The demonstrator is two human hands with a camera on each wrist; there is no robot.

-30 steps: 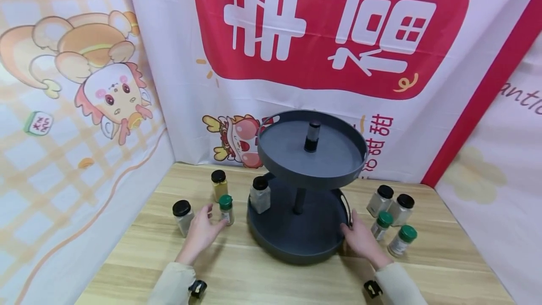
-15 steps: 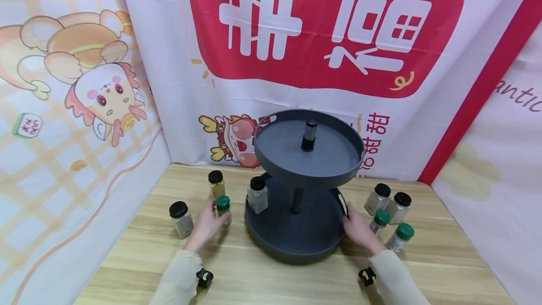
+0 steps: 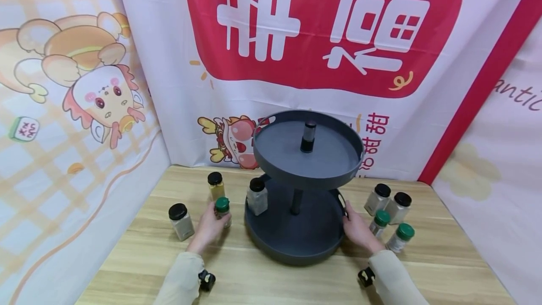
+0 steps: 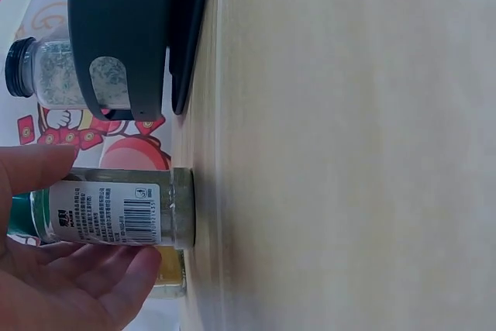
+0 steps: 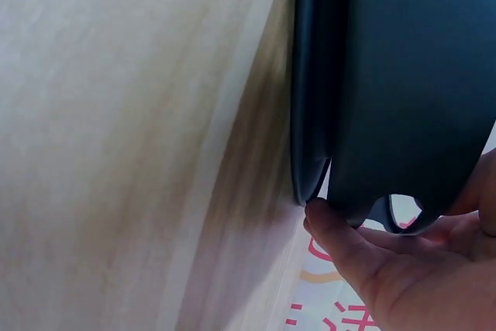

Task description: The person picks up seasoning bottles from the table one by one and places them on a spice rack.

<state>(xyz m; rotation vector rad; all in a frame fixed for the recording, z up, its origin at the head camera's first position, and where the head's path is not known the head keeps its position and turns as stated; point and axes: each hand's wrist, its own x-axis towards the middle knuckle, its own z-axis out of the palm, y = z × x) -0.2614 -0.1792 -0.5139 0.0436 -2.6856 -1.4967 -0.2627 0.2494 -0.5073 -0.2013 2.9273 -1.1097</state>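
My left hand (image 3: 207, 228) holds a small green-lidded spice jar (image 3: 222, 205) upright at the table, left of a dark grey two-tier turntable tray (image 3: 292, 258). In the left wrist view, the thumb lies on one side of the jar's labelled body (image 4: 116, 211) and the fingers on the other. My right hand (image 3: 358, 228) grips the lower tier's right side by its cut-out handle. The right wrist view has a fingertip (image 5: 322, 215) at the tier's bottom edge. A black-lidded spice jar (image 3: 257, 197) stands on the lower tier's left side.
A yellowish black-lidded jar (image 3: 216, 188) is just behind the held one, and a grey black-lidded jar (image 3: 182, 223) stands farther left. Several jars, among them a green-lidded one (image 3: 400, 238), cluster right of the right hand. A printed curtain (image 3: 169, 84) hangs behind the table.
My left hand has moved in around the green-lidded spice jar and closed on it. My right hand has shifted slightly at the tray's side. The view has turned a little.
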